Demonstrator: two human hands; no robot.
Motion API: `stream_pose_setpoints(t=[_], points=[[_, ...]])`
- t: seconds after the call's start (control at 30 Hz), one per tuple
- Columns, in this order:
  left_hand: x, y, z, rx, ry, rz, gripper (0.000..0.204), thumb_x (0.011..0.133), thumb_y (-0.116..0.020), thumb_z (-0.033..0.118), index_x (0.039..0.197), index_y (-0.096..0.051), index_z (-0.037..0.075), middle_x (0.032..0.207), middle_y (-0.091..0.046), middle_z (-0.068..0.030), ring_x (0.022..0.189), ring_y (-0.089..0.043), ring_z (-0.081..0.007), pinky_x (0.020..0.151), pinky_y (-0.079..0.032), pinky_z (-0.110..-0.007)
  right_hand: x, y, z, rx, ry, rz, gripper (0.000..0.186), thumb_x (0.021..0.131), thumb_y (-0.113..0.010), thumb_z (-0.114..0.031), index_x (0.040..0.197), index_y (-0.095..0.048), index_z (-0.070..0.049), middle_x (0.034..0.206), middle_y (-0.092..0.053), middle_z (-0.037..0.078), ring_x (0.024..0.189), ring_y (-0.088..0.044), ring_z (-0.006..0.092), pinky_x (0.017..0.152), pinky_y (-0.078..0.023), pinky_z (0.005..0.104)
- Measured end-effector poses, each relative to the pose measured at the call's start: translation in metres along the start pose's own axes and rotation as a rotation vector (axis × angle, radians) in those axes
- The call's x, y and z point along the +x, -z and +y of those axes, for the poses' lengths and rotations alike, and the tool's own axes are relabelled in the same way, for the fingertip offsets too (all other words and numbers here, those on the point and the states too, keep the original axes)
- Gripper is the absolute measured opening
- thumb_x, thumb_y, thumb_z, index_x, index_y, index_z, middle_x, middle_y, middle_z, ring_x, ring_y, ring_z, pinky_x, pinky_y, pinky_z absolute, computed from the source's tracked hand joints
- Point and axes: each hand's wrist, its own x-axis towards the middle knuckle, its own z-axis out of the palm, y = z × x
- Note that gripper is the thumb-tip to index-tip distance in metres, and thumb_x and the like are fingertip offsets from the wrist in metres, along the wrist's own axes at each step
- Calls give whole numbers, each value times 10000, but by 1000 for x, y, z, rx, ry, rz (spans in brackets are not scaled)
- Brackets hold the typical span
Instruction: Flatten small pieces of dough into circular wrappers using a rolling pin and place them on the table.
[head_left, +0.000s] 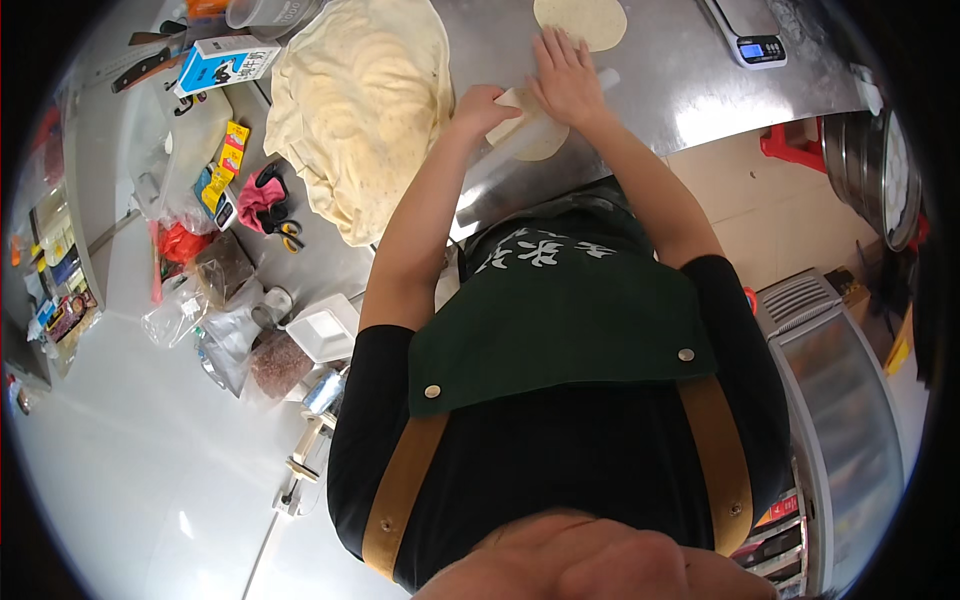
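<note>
On the steel worktop, a flat round of pale dough (pixel 543 148) lies under a whitish rolling pin (pixel 503 152) set aslant. My left hand (pixel 487 108) is at the dough's left edge, thumb on top and fingers curled in, apparently pinching the edge. Stretched over the far part of the pin is my right hand (pixel 566 82), palm down with fingers extended; its palm hides part of the pin. The fingertips reach the near edge of a second dough round (pixel 590 22) farther back. Left of my hands spreads a big rumpled cream sheet, apparently cloth (pixel 360 110).
A small scale (pixel 752 45) with a lit display stands at the back right. To the left are a blue-and-white carton (pixel 228 63), a knife (pixel 148 70), black-handled scissors (pixel 285 232), bags and a white foam tray (pixel 325 328). A glass-topped freezer (pixel 835 400) is at the right.
</note>
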Motion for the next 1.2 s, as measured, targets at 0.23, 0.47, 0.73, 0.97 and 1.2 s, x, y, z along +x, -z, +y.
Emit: stream_pose_setpoints(t=[0.23,0.47,0.73,0.97,1.2], points=[[-19,-13,23,453,-106,189,273,694,-656,205,929,-645,65,925,-633,-129,881,-594,-291,737,-469,-376,-61,15,14,58,82,-55,562,816,-534,-359,1267,-407,-49,1370,-333,136,1281,-288,287,1046,-200,480],[-65,-17,54,422,-263,154,239,728,-620,191,925,-625,56,936,-615,-145,876,-577,-325,725,-454,-401,-125,51,48,170,177,-212,375,657,-691,-184,1000,-552,-121,1167,-468,56,1181,-389,244,1045,-227,458],[-41,4,1,474,-58,102,266,739,-615,173,989,-596,86,951,-618,-147,916,-572,-331,759,-453,-404,-85,60,40,230,218,-197,370,626,-718,-167,958,-559,-129,984,-503,31,1018,-470,222,1018,-278,429],[-29,4,-7,149,3,56,279,763,-593,187,1029,-614,107,943,-630,-124,869,-595,-271,753,-457,-346,-47,21,18,173,198,-60,362,708,-640,-338,973,-566,-104,1047,-519,58,1050,-466,240,1004,-293,438],[-29,-2,-12,-348,44,77,318,774,-595,117,1079,-600,27,911,-640,-79,818,-581,-152,733,-445,-271,-82,17,-2,37,-7,29,434,764,-564,-291,1144,-518,-87,1306,-399,149,1209,-381,279,989,-271,508]])
